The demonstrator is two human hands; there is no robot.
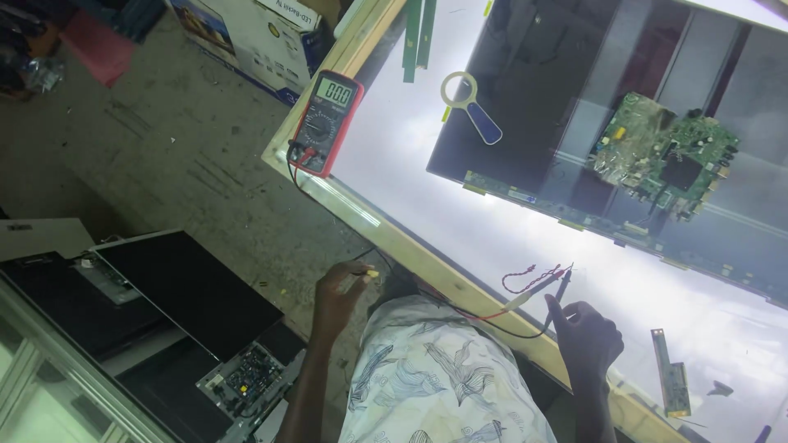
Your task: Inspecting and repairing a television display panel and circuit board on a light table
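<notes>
My right hand (587, 338) pinches a black meter probe (561, 285) whose tip rests on the lit white table surface (427, 189). Beside it lies the red probe (529, 297), its tip close to the black one. Thin red and black leads run back along the wooden table edge (427, 262) toward a red multimeter (328, 121) at the table's corner. My left hand (341, 289) is closed around a small pale object just off that edge. A patterned shirt fills the bottom middle.
A dark display panel (607, 115) lies on the table with a green circuit board (665, 156) on it and a magnifying glass (469, 102) at its corner. A small green strip board (673, 381) sits near my right hand. Opened flat screens (172, 295) and a cardboard box (263, 37) stand on the floor.
</notes>
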